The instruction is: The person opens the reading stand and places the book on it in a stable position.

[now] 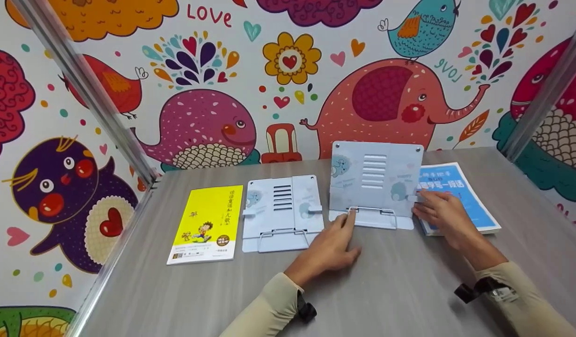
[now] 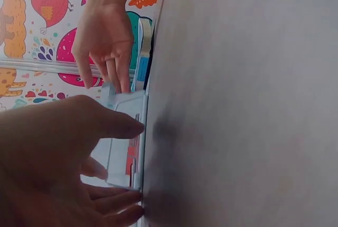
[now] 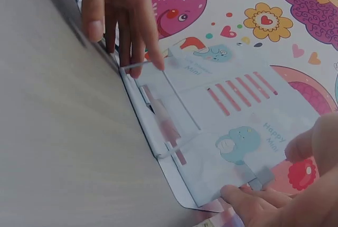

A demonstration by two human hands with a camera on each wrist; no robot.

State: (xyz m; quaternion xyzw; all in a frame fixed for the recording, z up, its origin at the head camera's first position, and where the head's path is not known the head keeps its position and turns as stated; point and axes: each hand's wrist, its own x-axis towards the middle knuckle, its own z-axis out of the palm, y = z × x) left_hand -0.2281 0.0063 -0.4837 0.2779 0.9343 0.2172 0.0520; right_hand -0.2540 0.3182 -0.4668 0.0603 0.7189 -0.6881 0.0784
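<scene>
A pale book stand (image 1: 351, 180) printed with blue cartoon animals stands tilted up, with slots in its middle and a wire page holder (image 1: 395, 217) at its foot. My left hand (image 1: 328, 248) reaches to the left end of that wire, index fingertip right at it, thumb held apart. At the stand's right edge is my right hand (image 1: 445, 213), its fingertips beside the small side clip (image 3: 261, 177) and its thumb spread away. In the left wrist view the right hand's fingers hang loosely down to the clip. Behind that hand lies a blue-covered book (image 1: 473, 206), partly hidden.
A second, matching book stand (image 1: 262, 213) leans lower to the left. Beside it a yellow book (image 1: 213, 210) lies on the grey table (image 1: 372, 299). Behind rises a cartoon-printed wall (image 1: 288, 107), with metal posts (image 1: 100, 93) at the corners.
</scene>
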